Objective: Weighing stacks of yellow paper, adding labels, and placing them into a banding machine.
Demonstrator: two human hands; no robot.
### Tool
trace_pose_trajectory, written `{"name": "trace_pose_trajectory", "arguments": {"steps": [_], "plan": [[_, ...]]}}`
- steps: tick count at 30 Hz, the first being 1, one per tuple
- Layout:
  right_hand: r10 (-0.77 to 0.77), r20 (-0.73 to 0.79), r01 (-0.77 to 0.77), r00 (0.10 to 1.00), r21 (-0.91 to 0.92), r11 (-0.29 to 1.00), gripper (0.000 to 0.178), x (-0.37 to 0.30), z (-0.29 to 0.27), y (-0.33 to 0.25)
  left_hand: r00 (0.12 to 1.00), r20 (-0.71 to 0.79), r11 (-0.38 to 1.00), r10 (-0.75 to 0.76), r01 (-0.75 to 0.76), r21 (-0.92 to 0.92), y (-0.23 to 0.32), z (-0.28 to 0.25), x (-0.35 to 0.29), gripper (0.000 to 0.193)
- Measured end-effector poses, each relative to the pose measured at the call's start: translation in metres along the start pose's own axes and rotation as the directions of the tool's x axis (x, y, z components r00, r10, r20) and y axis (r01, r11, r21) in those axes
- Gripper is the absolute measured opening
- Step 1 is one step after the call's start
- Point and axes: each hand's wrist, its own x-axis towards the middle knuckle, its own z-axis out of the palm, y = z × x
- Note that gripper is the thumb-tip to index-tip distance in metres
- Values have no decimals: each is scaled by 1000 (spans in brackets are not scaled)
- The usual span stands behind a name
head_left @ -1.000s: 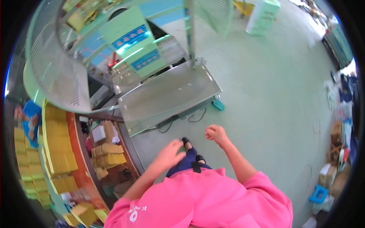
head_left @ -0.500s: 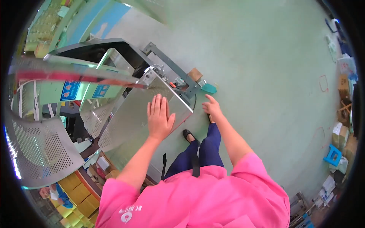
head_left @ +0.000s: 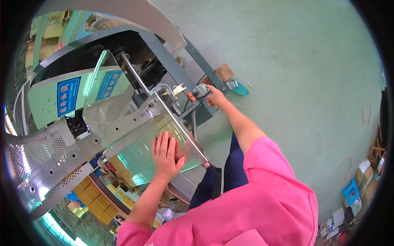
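Note:
My left hand (head_left: 166, 158) lies flat on a clear panel (head_left: 193, 158) at the machine's side, fingers close together and stretched out, holding nothing. My right hand (head_left: 216, 98) is at a small grey switch box (head_left: 200, 91) with an orange-red part. Its index finger touches the box's right side while the other fingers curl in, partly hidden. Between the hands is a metal latch-like fitting (head_left: 166, 95) at the panel's upper corner. A metal strip with holes (head_left: 96, 140) slants across the machine, near the panel's upper edge.
Perforated metal sheet (head_left: 45, 145) curves at the left. A grey machine frame (head_left: 203, 63) reaches toward the floor, beside a brown block (head_left: 224, 72) and a teal piece (head_left: 241, 89). Yellow boxes (head_left: 96, 207) stand lower left; a blue stool (head_left: 350, 191) is far right.
My right hand has gone from hanging in the air to the switch box. My left hand stays flat on the panel. The metal parts over the machine have shifted, and the holed strip now crosses it.

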Motion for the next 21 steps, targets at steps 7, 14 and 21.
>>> {"name": "trace_pose_trajectory", "arguments": {"steps": [7,14,21], "plan": [[-407,-126,257,905,-602,756,57,0,17,4,1000,-9,1000,-10,10,12,3,1,-3,62],[-486,-107,280,867,-701,655,58,4,-2,7,1000,14,1000,6,-6,8,5,2,6,61],[86,-313,46,946,390,919,68,-57,-18,68,1000,-7,1000,-11,11,14,5,-13,5,64]]}}
